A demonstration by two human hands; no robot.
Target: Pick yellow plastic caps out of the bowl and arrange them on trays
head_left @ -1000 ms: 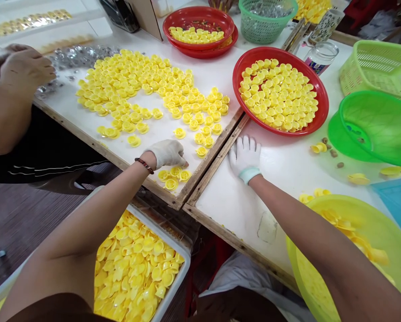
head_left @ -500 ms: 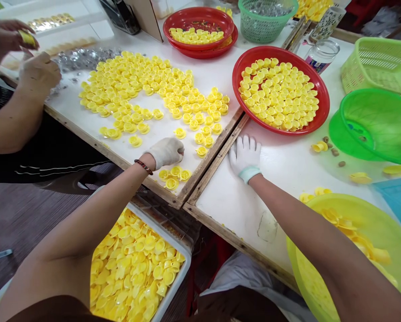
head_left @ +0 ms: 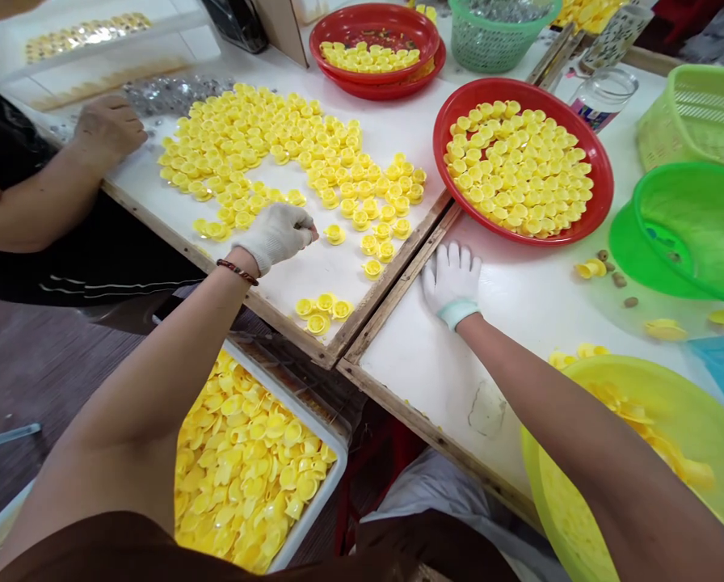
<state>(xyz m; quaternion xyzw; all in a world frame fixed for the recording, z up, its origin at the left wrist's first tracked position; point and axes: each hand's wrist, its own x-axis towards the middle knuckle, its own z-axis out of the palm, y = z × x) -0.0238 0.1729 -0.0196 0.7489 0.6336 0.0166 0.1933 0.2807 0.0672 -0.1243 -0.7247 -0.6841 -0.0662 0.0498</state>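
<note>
My left hand (head_left: 277, 236), in a whitish glove with a beaded bracelet at the wrist, is over the left table at the near edge of a spread of small yellow plastic cup-and-saucer pieces (head_left: 258, 129). Its fingers are curled together, and whatever they may hold is hidden. A single yellow piece (head_left: 334, 234) lies just right of the fingertips. Closer to the table corner sits a small cluster of the same pieces (head_left: 324, 304). My right hand (head_left: 452, 279), also gloved, rests flat and open on the right table, below a red tray (head_left: 601, 198) of yellow pieces.
A co-worker's hand (head_left: 111, 125) is at the far left, near clear glittering pieces (head_left: 174, 93). Stacked red trays (head_left: 374, 18), a green bowl (head_left: 689, 234) and a yellow basin (head_left: 537, 461) stand around. Below the table edge, a white crate (head_left: 331, 477) holds yellow parts.
My left hand has moved left and away from me, off the corner cluster toward the larger spread. My right hand stays flat. One of the co-worker's hands has left the view.
</note>
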